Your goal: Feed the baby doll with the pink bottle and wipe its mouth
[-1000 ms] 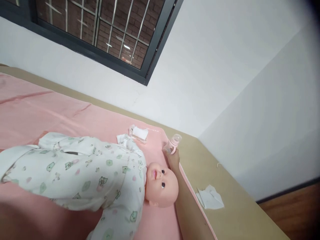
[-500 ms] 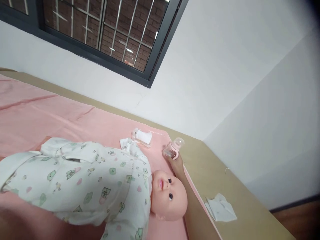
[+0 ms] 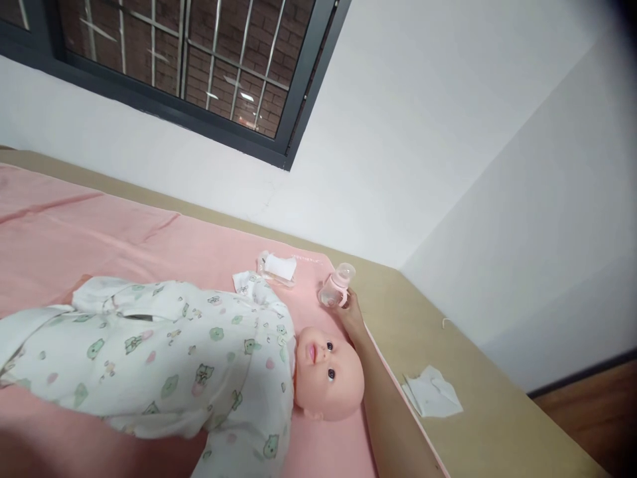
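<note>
My right hand (image 3: 352,316) reaches in from the lower right, past the doll's head. Its fingers are closed on the side of a clear baby bottle (image 3: 332,295) with a pink collar, a pink handle and a clear cap. The bottle is near the far right corner of the pink sheet, tilted slightly to the right. Beside my forearm a baby doll (image 3: 331,375) lies on its back, in a white outfit (image 3: 199,358) printed with green and pink figures. My left hand is out of view.
The pink sheet (image 3: 124,232) covers much of a tan table (image 3: 423,332) against a white wall. Left of the bottle lies a clear packet with a white label (image 3: 279,267). A crumpled white tissue (image 3: 434,393) rests to the right of my forearm. A barred window (image 3: 199,60) is above.
The bottle has turned from a strong rightward tilt to more upright, with my right hand now more at its right side. The whole view has shifted slightly.
</note>
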{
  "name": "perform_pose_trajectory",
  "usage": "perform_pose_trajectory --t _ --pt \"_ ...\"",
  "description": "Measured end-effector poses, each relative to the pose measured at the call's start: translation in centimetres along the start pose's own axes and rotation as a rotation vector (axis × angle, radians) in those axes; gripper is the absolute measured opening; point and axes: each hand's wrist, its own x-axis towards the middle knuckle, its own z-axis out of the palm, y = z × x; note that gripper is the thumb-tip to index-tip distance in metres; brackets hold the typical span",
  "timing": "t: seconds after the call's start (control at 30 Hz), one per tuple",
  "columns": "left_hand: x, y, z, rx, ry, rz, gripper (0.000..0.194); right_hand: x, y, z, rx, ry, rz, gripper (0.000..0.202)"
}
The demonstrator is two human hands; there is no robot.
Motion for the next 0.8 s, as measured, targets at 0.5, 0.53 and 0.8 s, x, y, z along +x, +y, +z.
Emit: perform_pose_trajectory --t 0.5,0.53,0.8 --pt "3.4 -3.7 3.2 -0.157 -0.025 -0.097 0.013 0.8 1.6 -1.5 0.132 0.132 0.145 0.069" --pt "3.4 -3.8 3.3 -0.164 -0.025 -0.098 0.013 0.8 1.7 -1.6 0.046 0.169 0.138 0.065" --pt "5.8 -5.1 5.3 -0.192 -0.016 -0.122 0.022 0.1 0.5 -2.3 -0.341 0.231 0.112 0.032"
